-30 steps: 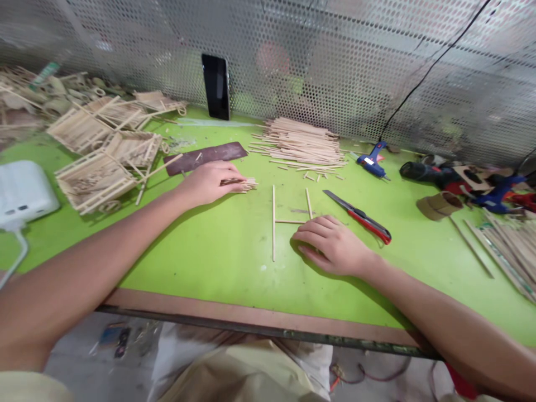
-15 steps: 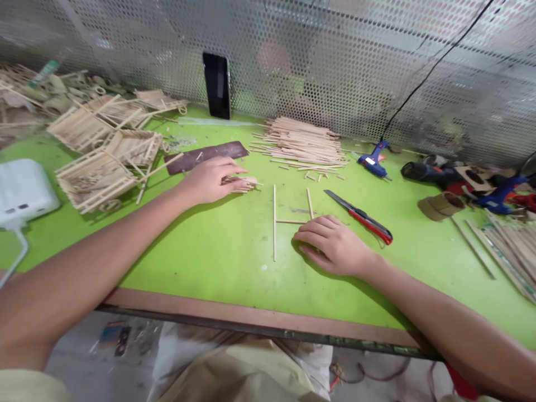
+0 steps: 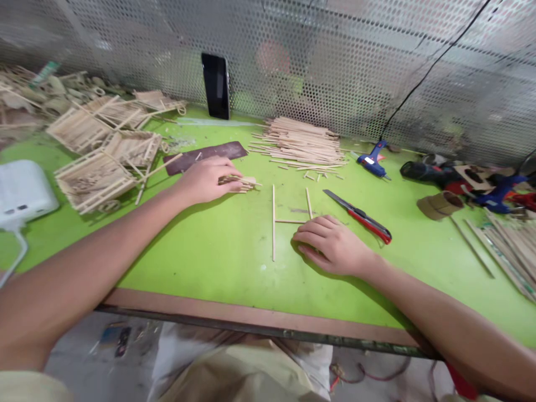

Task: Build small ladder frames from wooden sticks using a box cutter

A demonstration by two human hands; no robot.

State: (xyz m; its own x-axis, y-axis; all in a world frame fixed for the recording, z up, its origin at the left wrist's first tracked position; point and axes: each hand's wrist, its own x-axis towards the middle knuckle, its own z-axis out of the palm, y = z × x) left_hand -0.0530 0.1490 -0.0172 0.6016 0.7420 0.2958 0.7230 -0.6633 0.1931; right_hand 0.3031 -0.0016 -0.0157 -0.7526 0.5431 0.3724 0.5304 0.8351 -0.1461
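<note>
My left hand (image 3: 208, 180) is over a small bunch of short wooden sticks (image 3: 250, 182), with its fingers and thumb closed round the near end. The stick tips poke out to the right of the fingers. Laid out on the green table are a long upright stick (image 3: 273, 223), a short crosspiece (image 3: 288, 221) and a second upright stick (image 3: 309, 201), forming an H shape. My right hand (image 3: 324, 241) rests palm down over the lower part of that right-hand stick, fingers lying bent on the table, hiding where it meets the crosspiece.
A red utility knife (image 3: 368, 223) lies right of my right hand, blade out. Behind are a stick pile (image 3: 304, 142), a blue glue gun (image 3: 374, 160) and a phone (image 3: 216, 86) against the mesh. Small wooden carts (image 3: 96, 176) and a brown strip (image 3: 226, 151) are at left.
The fingers of my left hand have drawn closer together on the small sticks. My right hand and the H-shaped sticks stay in place.
</note>
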